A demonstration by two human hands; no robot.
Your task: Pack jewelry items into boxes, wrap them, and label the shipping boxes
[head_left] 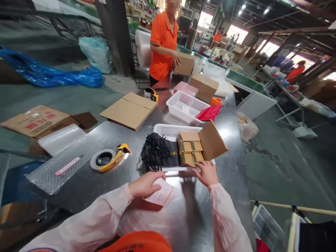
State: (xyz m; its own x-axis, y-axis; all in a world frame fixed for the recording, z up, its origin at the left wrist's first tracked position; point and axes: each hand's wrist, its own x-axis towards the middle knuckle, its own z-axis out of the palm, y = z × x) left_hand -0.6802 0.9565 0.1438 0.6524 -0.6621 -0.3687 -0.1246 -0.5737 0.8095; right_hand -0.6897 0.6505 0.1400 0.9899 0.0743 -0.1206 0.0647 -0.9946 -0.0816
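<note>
My left hand (147, 184) is closed on a pale pink paper packet (160, 193) with a thin yellowish line across it, held low over the metal table. My right hand (207, 173) rests its fingers along the near edge of an opened cardboard box (187, 159), thumb apart from them. Several small gold boxes (196, 145) fill this box, and its flap (213, 143) stands up on the right. Left of it lie black bags (173, 158) with a heap of black cords (154, 150). Box and bags sit in a white plastic basket (168, 130).
On the metal table (229, 189) are a tape dispenser (111, 160), a pink cutter (67, 166) on bubble wrap (49, 178), a flattened carton (128, 110), another white basket (183, 106) and red bags (210, 112). A person in orange (164, 45) handles a carton (183, 64) at the far end.
</note>
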